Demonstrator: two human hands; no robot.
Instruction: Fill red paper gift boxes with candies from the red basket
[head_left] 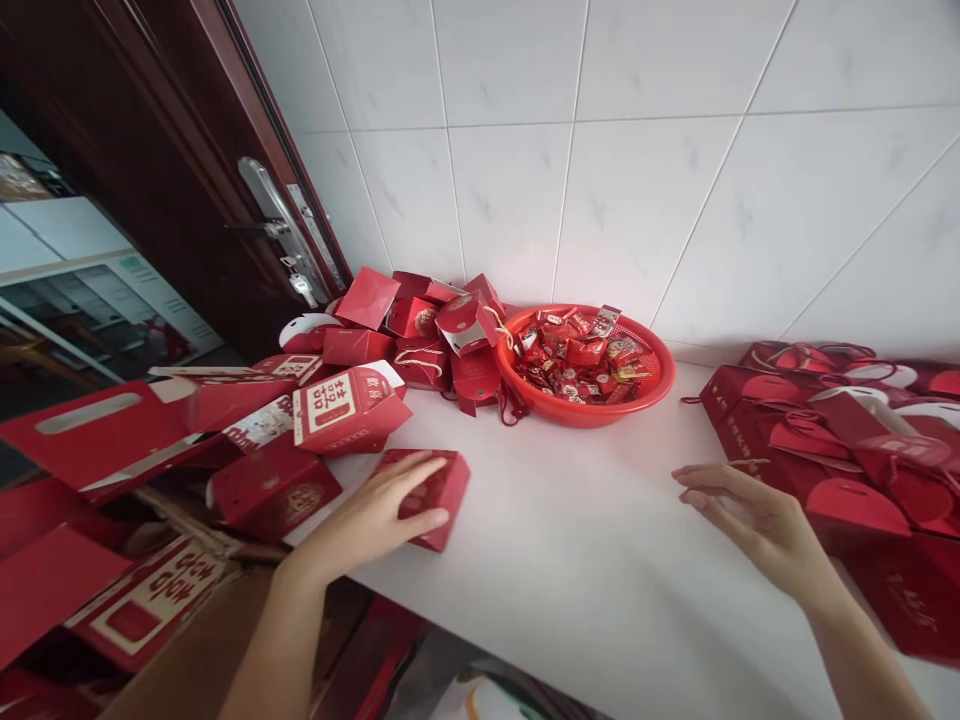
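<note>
A red basket (592,414) holds a heap of wrapped sweets (581,352). Jumbled red boxes (349,412) crowd its left side, and more boxes (851,440) sit packed at the right end of the white table (570,520). The left hand (379,505) lies over a small box (451,480) on the table, thumb and fingers spread across it (whether they grip, I cannot tell). The right hand (757,525), fingers loosely parted, is near the right-hand boxes.

White tabletop (555,530): red box (451,485) near front edge, red basket (600,412) farther back, box heap (424,365) left, box group (855,500) right.
</note>
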